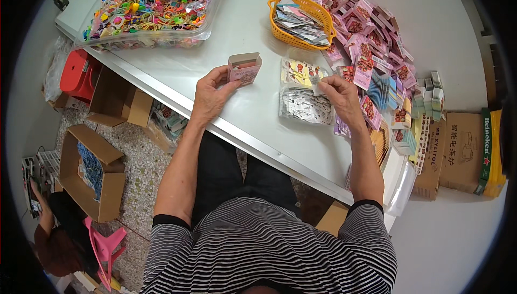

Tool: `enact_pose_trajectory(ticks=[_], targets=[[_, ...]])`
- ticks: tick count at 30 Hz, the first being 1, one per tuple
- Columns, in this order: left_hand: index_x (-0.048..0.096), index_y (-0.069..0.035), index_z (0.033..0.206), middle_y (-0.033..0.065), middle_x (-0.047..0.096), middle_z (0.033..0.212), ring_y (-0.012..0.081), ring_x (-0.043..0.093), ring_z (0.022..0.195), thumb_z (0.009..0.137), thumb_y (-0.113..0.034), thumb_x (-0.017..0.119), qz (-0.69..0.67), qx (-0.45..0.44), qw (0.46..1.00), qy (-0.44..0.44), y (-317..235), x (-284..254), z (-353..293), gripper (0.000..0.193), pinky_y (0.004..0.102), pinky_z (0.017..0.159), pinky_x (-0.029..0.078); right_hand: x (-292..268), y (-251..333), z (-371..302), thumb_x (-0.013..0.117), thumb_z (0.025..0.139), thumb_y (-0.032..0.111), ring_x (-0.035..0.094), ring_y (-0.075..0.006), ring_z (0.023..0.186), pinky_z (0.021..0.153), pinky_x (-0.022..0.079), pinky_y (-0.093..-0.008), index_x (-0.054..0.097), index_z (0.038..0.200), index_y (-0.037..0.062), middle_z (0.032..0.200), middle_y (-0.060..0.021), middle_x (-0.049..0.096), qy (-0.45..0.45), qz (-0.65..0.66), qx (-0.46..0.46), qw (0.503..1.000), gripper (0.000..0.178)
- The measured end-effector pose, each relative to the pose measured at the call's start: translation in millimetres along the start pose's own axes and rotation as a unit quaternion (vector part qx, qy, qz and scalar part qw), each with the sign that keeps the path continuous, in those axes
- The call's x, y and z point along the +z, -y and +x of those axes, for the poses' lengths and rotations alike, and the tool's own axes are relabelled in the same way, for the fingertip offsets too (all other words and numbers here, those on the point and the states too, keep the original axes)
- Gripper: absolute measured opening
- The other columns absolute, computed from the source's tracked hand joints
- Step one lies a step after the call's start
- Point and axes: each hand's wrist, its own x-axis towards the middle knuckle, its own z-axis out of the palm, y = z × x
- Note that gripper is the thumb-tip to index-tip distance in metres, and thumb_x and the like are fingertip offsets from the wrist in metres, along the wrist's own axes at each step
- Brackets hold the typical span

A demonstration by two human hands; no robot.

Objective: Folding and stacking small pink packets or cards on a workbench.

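A small pink carton (245, 74) is upright above the table, its top flap raised. My left hand (211, 93) is closed around its left side, thumb across the near face. Between the thumb and fingers of my right hand (343, 98) is a small pale packet (315, 80). Directly below it lies a clear plastic tray (300, 120). Yellow printed cards (299, 71) fill its far part, and many small white packets (306, 104) its near part.
Beyond the tray sits a yellow basket (277, 31) of flat cards. Pink cartons (371, 41) are heaped along the right. A large clear bin (145, 41) of colourful trinkets stands far left. Cardboard boxes (110, 197) and a red stool (74, 76) are on the floor; another person (59, 235) sits lower left.
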Motion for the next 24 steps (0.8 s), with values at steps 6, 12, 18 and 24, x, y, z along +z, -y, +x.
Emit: enact_pose_trajectory(ticks=[6,12,18,24], targets=[[0.063,0.005,0.127,0.0129,0.073,0.112,0.0166,0.069,0.102,0.089,0.001,0.072,-0.002,0.005,1.0,0.005,-2.3,0.7,-1.2,0.04,0.0295,0.095,0.054,32.8,28.8,12.9,0.071,0.097,0.014,0.044,-0.0016,0.061,0.055,0.035,-0.0193,0.072,0.1,0.0022,0.072,0.0065,0.055,-0.043,0.092,0.003,0.995,0.012],[0.063,0.006,0.128,0.0129,0.073,0.114,0.0164,0.068,0.104,0.089,0.0,0.073,-0.011,-0.008,1.0,0.025,-4.2,0.2,-1.7,0.041,0.0294,0.097,0.053,91.1,48.4,45.6,0.071,0.094,0.005,0.052,-0.0073,0.077,0.065,0.04,-0.0228,0.074,0.101,0.0,0.086,0.001,0.06,-0.036,0.058,-0.176,0.982,0.009],[0.063,0.005,0.127,0.0117,0.073,0.115,0.0161,0.068,0.105,0.09,0.0,0.072,-0.03,-0.011,0.999,0.033,-2.6,-0.8,-1.4,0.038,0.0293,0.097,0.053,113.1,45.0,62.8,0.074,0.09,0.006,0.054,-0.0137,0.078,0.07,0.042,-0.0272,0.076,0.098,0.0018,0.081,-0.0028,0.061,0.013,-0.031,-0.244,0.969,0.009],[0.063,0.005,0.127,0.0113,0.073,0.114,0.0159,0.068,0.105,0.091,0.0,0.071,-0.023,-0.003,0.999,0.04,-5.7,-2.9,-3.3,0.037,0.0293,0.097,0.053,107.5,56.1,57.1,0.074,0.091,0.01,0.055,-0.0156,0.072,0.064,0.044,-0.0302,0.076,0.103,0.0047,0.078,-0.0035,0.059,0.068,-0.193,-0.23,0.952,0.014]])
